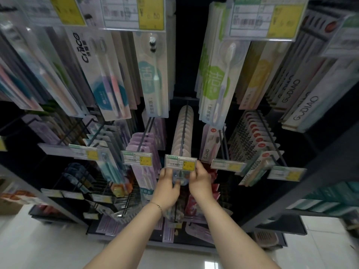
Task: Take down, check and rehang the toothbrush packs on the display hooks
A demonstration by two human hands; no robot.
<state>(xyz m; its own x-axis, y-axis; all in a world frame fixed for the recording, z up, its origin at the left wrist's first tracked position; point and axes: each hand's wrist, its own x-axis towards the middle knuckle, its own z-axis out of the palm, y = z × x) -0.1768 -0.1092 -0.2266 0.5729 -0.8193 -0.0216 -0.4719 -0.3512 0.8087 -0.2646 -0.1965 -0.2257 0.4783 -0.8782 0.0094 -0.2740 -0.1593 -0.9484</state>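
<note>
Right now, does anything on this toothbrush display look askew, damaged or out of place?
Nothing clearly stands out. Both the left hand and right hand hold a clear pack just under the price tag at the front of the centre hook. The pale packs behind it sit in an even row. Neighbouring rows look tidy; lower shelves are too blurred to judge.

A shop aisle, this: rows of boxed toothbrush packs [153, 78] hanging on black display hooks [183, 131] across the frame, yellow-and-white price tags [180, 162] with barcodes clipped at the hook ends, pale tiled floor [38, 245] along the bottom.
</note>
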